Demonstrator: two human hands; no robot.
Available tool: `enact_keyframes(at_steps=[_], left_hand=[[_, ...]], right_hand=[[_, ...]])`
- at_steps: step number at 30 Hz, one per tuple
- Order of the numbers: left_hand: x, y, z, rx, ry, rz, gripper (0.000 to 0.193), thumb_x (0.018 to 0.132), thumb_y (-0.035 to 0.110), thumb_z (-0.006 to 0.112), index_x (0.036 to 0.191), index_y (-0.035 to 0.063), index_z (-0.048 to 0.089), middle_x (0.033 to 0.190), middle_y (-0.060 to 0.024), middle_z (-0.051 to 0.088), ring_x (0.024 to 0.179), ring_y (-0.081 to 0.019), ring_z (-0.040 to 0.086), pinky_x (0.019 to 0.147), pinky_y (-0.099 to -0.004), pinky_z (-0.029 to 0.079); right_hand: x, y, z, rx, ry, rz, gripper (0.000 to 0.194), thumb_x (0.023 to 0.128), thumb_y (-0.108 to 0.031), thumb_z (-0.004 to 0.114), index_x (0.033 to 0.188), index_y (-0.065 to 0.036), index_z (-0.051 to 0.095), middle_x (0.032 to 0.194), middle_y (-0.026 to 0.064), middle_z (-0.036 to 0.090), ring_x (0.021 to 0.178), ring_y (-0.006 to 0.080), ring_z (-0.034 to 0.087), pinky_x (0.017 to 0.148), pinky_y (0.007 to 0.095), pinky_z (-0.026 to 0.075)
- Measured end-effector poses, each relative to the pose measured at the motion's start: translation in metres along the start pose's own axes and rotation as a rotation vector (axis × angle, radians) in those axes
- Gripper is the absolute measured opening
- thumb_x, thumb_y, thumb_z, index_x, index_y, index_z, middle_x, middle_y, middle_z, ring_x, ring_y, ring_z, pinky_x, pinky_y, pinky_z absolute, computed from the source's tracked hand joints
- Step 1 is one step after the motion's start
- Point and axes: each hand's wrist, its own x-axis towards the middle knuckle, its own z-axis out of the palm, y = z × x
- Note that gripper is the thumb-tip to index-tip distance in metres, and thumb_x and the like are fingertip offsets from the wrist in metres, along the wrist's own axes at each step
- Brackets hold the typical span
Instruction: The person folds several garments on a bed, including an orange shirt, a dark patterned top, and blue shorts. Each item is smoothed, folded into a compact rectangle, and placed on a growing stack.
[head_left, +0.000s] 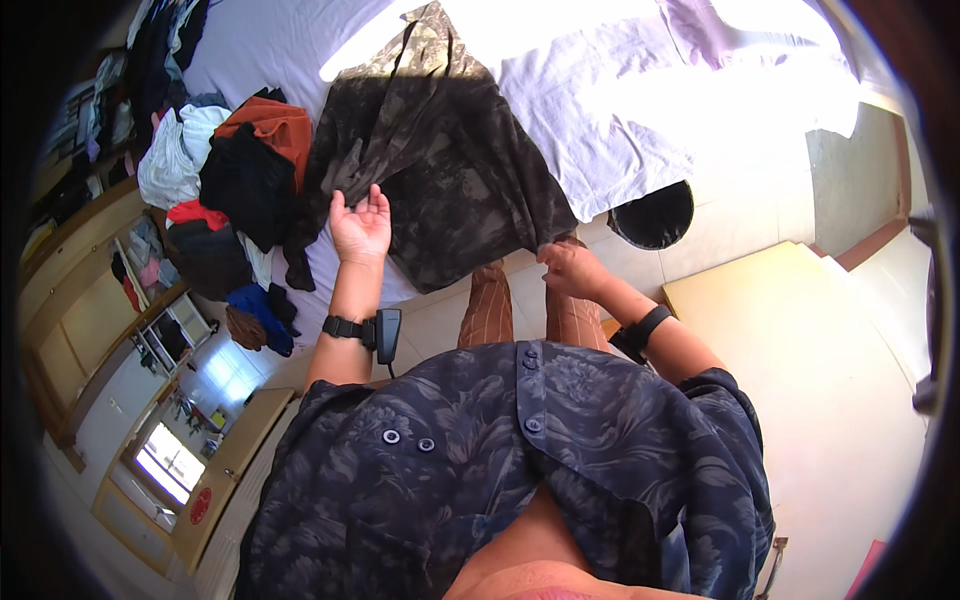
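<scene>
A dark patterned garment (450, 172) is spread over the near edge of a bed, its far part in bright sunlight. My left hand (361, 229) is palm up at the garment's left side, by a bunched fold of cloth. Its fingers are apart and the palm holds nothing; the fingertips are close to the fabric or touching it. At the lower right corner of the garment, my right hand (574, 270) has its fingers curled on the hem, slightly blurred.
Left of the garment lies a heap of clothes, with a black piece (251, 184), an orange one (279, 127) and a white one (169, 161). A pale lilac cloth (600, 112) spreads to the right. Below it stands a round black object (654, 216). A pale wooden surface (787, 360) flanks my right arm.
</scene>
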Motion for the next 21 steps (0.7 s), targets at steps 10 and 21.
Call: enact_keyframes(at_steps=[10, 21], left_hand=[[-0.012, -0.048, -0.051, 0.674, -0.247, 0.398, 0.023, 0.092, 0.004, 0.059, 0.115, 0.0039, 0.056, 0.117, -0.0012, 0.060, 0.090, -0.0116, 0.059, 0.076, -0.0242, 0.047], [-0.012, -0.041, -0.050, 1.508, -0.444, 0.639, 0.023, 0.076, -0.009, 0.058, 0.095, 0.0041, 0.059, 0.099, -0.0103, 0.059, 0.080, -0.0228, 0.062, 0.069, -0.0298, 0.052]], right_hand=[[0.093, -0.066, -0.012, 0.752, 0.005, 0.127, 0.037, 0.083, -0.014, 0.070, 0.117, -0.006, 0.056, 0.109, 0.0065, 0.060, 0.099, 0.0157, 0.059, 0.085, 0.0309, 0.049], [0.156, -0.105, 0.033, 0.811, 0.044, 0.230, 0.037, 0.078, -0.019, 0.075, 0.111, -0.006, 0.062, 0.112, 0.0013, 0.062, 0.098, 0.0143, 0.060, 0.086, 0.0328, 0.048]])
